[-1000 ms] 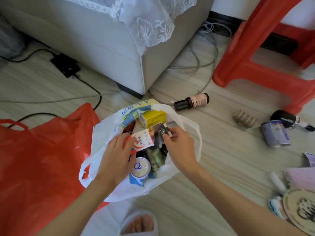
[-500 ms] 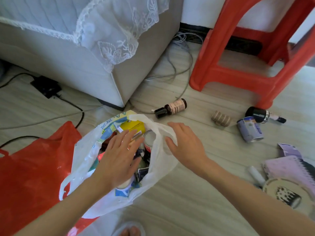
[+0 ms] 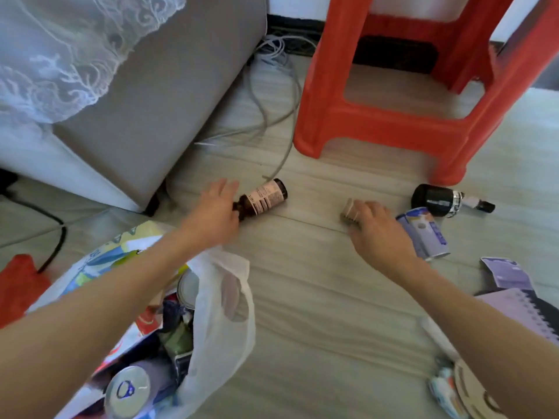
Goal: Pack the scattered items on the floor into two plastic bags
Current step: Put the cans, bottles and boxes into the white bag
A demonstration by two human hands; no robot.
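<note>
Lying on its side on the pale wood floor, brown glass bottle (image 3: pixel 266 198) with white printed label, cap end hidden under the left hand (image 3: pixel 215 208); that hand rests over the neck with fingers loosely extended, and whether they grip it cannot be told. Right hand (image 3: pixel 381 234): palm down, fingers curled over a small ribbed tan cylinder (image 3: pixel 348 209), touching it; a firm hold cannot be confirmed. Just beside the right hand, a blue-and-white can (image 3: pixel 425 232) on its side; beyond it, a black cylinder with a thin tip (image 3: pixel 444 200), also on its side. White plastic bag (image 3: pixel 222 300), lower left, mouth open, holding a silver-topped can (image 3: pixel 128 391), boxes and packets; one handle loop lies slack on the floor. Red plastic bag (image 3: pixel 15 285), left edge, partly under the white one. Lower right: purple spiral notebook (image 3: pixel 511 303), torn purple carton (image 3: pixel 503 272), other small items too blurred to identify. Background: red plastic stool (image 3: pixel 390 128), grey sofa corner (image 3: pixel 157 110) draped with white lace, loose cables (image 3: pixel 272 95) between them.
</note>
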